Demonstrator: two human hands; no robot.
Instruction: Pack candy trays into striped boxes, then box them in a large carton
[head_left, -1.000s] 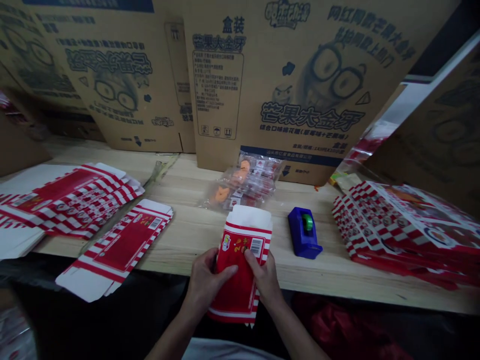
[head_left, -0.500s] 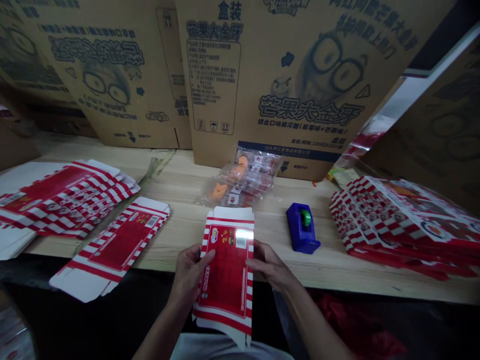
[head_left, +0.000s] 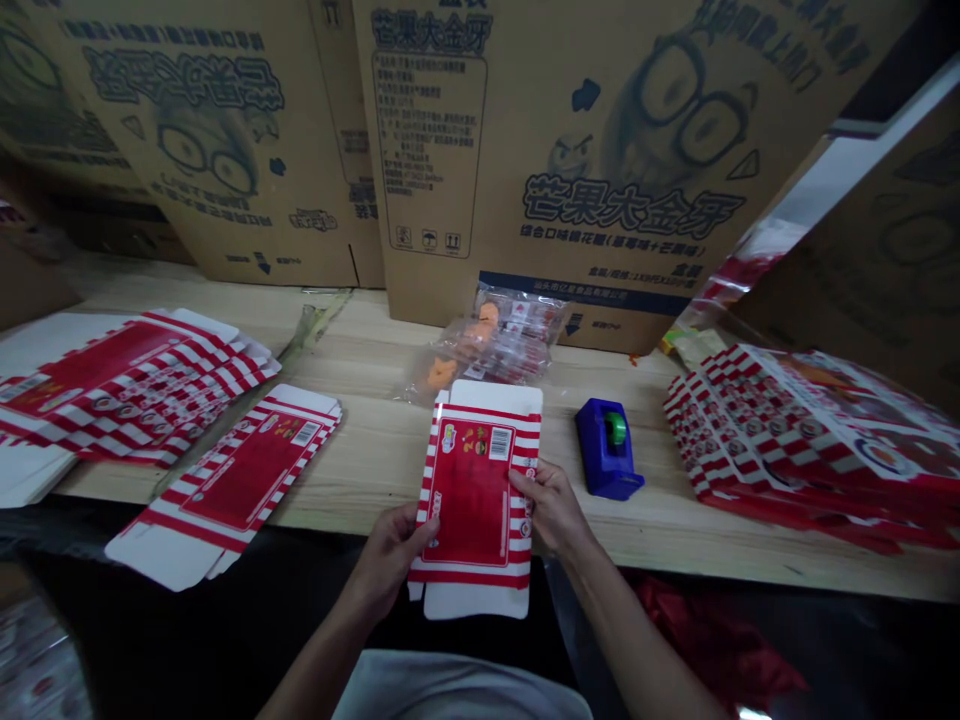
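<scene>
A flat red-and-white striped carton [head_left: 472, 500] with white end flaps is held between both hands at the table's front edge. Its red printed panel and barcode face up. My left hand [head_left: 394, 550] grips the lower left edge, thumb on top. My right hand [head_left: 551, 505] pinches the right edge higher up, thumb on the striped side; the fingers beneath are hidden. Just beyond the carton lie clear plastic packets [head_left: 484, 340] with orange pieces and small wrapped items. To the right stands a blue tape dispenser [head_left: 607, 455] with a green roll.
Flat cartons [head_left: 240, 470] lie at the left, overhanging the front edge, beside a larger fanned pile [head_left: 142, 380]. More striped cartons [head_left: 810, 440] are stacked at the right. Big brown cardboard boxes [head_left: 555, 130] wall off the back of the wooden table [head_left: 360, 430].
The carton has turned and tipped so that its right striped side and lower flap show more. My right hand has shifted slightly right; my left hand sits a little lower on the edge.
</scene>
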